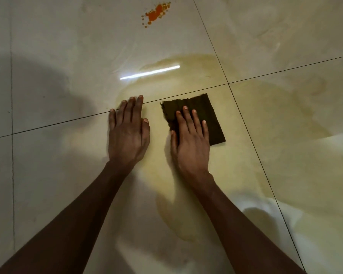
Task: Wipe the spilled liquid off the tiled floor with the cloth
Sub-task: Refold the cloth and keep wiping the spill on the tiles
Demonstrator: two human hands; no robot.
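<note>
A dark brown folded cloth (202,107) lies flat on the pale tiled floor (57,66). My right hand (190,137) presses flat on the cloth's near left part, fingers spread and extended. My left hand (129,129) rests palm down on the bare tile just left of the cloth, holding nothing. A thin yellowish film of liquid (255,107) spreads widely around and beyond the cloth, across several tiles. A separate orange splatter (154,14) sits at the far top of the view, well away from both hands.
Dark grout lines (246,78) cross just beyond the cloth. A bright light streak (150,72) reflects off the wet tile ahead. A shadow (42,86) darkens the floor at the left.
</note>
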